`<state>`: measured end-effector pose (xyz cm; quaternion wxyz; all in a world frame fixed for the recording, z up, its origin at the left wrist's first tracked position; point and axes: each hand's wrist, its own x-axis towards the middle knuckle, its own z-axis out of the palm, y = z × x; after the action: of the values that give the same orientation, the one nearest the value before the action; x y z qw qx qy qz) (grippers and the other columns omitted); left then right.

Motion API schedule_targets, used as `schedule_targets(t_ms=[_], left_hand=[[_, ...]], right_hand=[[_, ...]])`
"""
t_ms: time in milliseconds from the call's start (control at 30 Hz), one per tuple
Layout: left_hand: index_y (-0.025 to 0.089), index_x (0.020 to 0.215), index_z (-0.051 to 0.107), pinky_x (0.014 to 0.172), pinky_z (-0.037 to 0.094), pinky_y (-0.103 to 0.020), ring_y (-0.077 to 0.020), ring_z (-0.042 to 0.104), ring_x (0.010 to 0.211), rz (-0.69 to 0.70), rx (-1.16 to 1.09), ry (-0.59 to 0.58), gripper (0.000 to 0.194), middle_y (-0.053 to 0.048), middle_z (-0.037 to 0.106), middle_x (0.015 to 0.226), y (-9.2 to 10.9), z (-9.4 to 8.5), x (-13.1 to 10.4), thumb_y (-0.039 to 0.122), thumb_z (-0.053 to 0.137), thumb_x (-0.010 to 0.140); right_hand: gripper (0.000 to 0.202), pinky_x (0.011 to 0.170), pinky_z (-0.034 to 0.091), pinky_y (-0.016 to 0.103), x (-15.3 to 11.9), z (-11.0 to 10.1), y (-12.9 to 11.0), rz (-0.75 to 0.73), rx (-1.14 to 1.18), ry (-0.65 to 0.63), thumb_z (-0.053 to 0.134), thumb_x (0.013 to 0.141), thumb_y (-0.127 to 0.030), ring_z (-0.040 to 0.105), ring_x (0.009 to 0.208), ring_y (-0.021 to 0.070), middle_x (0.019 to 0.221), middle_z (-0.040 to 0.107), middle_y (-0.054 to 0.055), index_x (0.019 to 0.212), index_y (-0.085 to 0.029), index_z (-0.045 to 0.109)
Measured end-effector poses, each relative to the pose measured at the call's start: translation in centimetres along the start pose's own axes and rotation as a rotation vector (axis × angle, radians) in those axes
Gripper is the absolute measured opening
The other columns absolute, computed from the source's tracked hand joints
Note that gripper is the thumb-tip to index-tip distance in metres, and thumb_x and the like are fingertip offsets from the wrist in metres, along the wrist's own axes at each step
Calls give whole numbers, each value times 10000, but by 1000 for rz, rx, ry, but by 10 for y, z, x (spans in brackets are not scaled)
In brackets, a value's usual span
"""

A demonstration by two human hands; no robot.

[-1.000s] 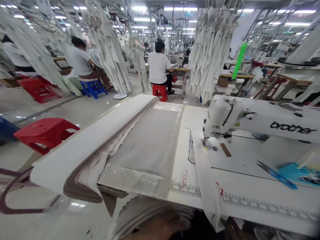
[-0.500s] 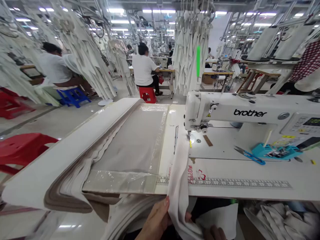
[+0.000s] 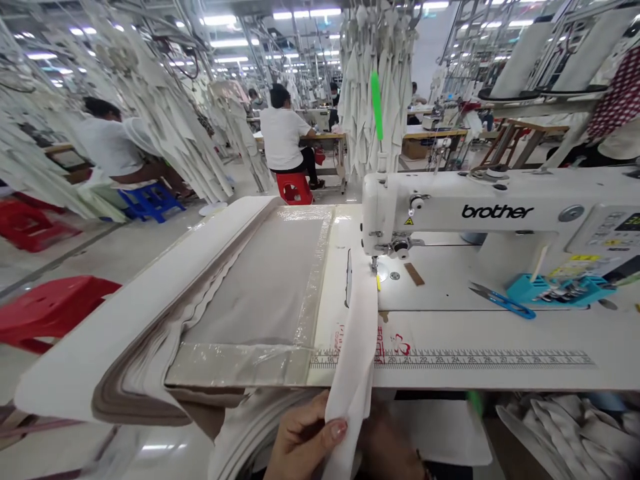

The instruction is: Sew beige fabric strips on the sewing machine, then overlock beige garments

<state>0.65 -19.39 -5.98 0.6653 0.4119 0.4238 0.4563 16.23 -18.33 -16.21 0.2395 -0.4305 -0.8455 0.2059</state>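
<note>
A long white fabric strip (image 3: 357,333) runs from under the needle of the white sewing machine (image 3: 450,200) down over the table's front edge. My left hand (image 3: 305,437) pinches it just below that edge, thumb on top and fingers behind. My right hand (image 3: 393,440) is beside the strip, under the table edge, smeared by motion; its fingers are partly hidden behind the cloth, and whether it touches the strip cannot be made out. A loose white fabric piece (image 3: 445,430) lies below the table to the right of that hand.
Stacked fabric (image 3: 135,393) drapes over the table's left side. Blue-handled thread snips (image 3: 503,301) and a turquoise tray (image 3: 530,290) lie right of the needle. A printed ruler (image 3: 475,359) runs along the front. Crumpled cloth (image 3: 565,433) sits lower right; a red stool (image 3: 55,310) stands left.
My left hand has shifted its grip, with the thumb now across the strip's front. The strip hangs flatter and straighter. My right hand has moved and blurred. The view has shifted slightly.
</note>
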Motion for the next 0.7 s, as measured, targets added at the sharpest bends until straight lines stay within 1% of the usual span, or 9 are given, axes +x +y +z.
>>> schedule_targets(t_ms=[100,167,200,233,333,433,533,633,700], left_hand=[[148,798,808,725,504,-275,-218,636,738,-48,-10,36,375,-80,721,735,-3,-6,0,514,794,715],[156,818,810,768,513,-283,-233,653,779,-74,7,23,380,-79,730,747,-5,-10,2,527,767,743],[157,822,809,781,515,-283,-241,659,800,-72,35,2,380,-77,731,751,-7,-11,3,528,751,761],[156,811,807,776,517,-278,-243,659,802,-67,82,-26,380,-74,729,745,-8,-11,4,527,732,781],[142,733,783,691,503,-241,-213,637,715,-34,286,-100,418,-57,705,692,-14,-7,8,521,653,852],[145,773,776,709,497,-231,-204,633,733,6,431,-136,458,-51,705,738,-19,0,11,521,557,915],[165,908,782,814,510,-252,-219,650,824,9,423,-142,436,-55,729,831,-17,2,10,516,525,933],[159,936,790,837,521,-277,-224,653,815,1,333,-120,420,-68,737,833,-11,-3,4,517,573,905],[145,909,798,822,522,-293,-233,646,803,-30,262,-85,430,-78,730,797,-10,-9,1,536,623,867]], right_hand=[[416,932,502,489,-30,-26,45,306,-240,88,512,658,-10,669,1028,341,1044,734,187,984,-141,735],[341,856,477,613,-62,-51,71,496,-390,159,451,740,-22,671,938,419,906,724,230,878,-119,748],[342,839,471,627,-79,-61,80,560,-439,178,442,802,-73,655,963,440,967,708,238,953,-124,745],[331,742,499,606,-95,-68,85,626,-485,204,440,852,-147,664,888,443,1008,684,259,1009,-117,730],[365,459,488,373,-124,-70,83,788,-411,267,421,932,-362,667,587,274,1136,640,207,1161,-203,656],[313,386,429,299,-119,-52,63,757,-230,330,363,933,-321,632,494,215,963,673,169,909,-191,646],[264,490,516,283,-83,-30,34,605,-93,308,363,925,-235,663,550,214,642,648,67,787,-201,585],[284,759,575,270,-40,-13,14,381,50,276,360,902,-165,707,860,195,891,719,105,969,-182,636],[317,807,575,306,-18,-8,16,278,87,259,423,807,-130,696,915,214,950,729,105,995,-192,671]])
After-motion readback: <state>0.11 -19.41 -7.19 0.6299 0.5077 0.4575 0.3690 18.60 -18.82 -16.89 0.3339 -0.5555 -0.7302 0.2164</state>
